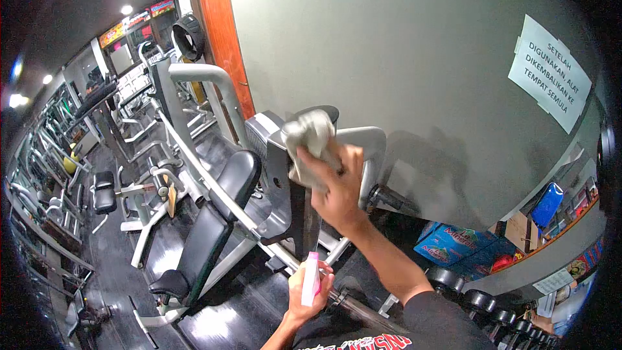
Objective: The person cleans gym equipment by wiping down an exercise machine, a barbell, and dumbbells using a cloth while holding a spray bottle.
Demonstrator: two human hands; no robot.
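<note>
By the grey wall (402, 58) of a gym: rag up top, spray bottle down low.
Right hand (340, 191) has its fingers clamped around a bunched, pale rag (308, 133), up by the weight machine's dark housing (277, 165); it's blurry, so can't tell if they touch. Left hand (304, 291) is wrapped around what looks like a white-and-pink spray bottle (311, 279), lower down and well apart from the other hand. Handling-wise, I'd say the rag is super light and floppy, nothing fragile, so scrunch it into the palm and keep loose corners tucked. The bottle's probably stiffish plastic and fairly light, though can't see how full it is. Could get slippery if wet, so grab it snug just under the head, tbh.
</note>
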